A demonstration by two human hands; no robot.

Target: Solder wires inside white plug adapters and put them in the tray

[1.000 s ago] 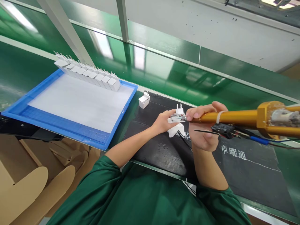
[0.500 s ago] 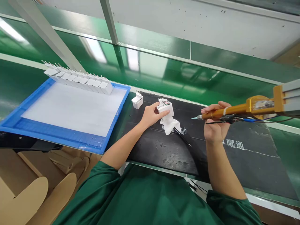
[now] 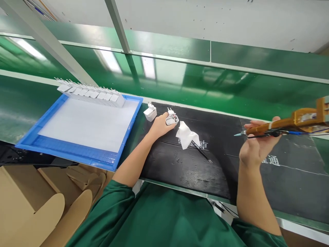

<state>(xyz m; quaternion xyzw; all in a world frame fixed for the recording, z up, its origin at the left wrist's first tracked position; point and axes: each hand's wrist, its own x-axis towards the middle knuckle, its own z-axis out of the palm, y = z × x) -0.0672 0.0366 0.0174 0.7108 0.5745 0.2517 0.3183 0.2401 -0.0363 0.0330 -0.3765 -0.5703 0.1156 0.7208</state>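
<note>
My left hand (image 3: pixel 159 127) is closed around a white power adapter (image 3: pixel 171 119). Its housing is open towards me, with small parts and wires showing inside, and the two-pin plug piece stands up at the far rim. In my right hand (image 3: pixel 257 145) is an amber, pen-shaped glue dispenser (image 3: pixel 268 128), with its pale blue tip pointing left, well apart from the adapter. Between the hands, a crumpled white cloth (image 3: pixel 189 134) lies on the black mat (image 3: pixel 180 164). A thin dark tool with a forked tip, perhaps tweezers (image 3: pixel 204 154), sticks out from under it.
Left of my left hand stands another white adapter (image 3: pixel 150 112). A blue tray (image 3: pixel 117 160) with a white sheet carries a row of several adapters (image 3: pixel 89 93) along its far edge. Cardboard pieces (image 3: pixel 48 212) are at the lower left. The dispenser's cable (image 3: pixel 303 133) runs right.
My left hand has moved the adapter left, off the cloth, and tipped its open side towards me. My right hand has moved right with the glue dispenser, away from the adapter.
</note>
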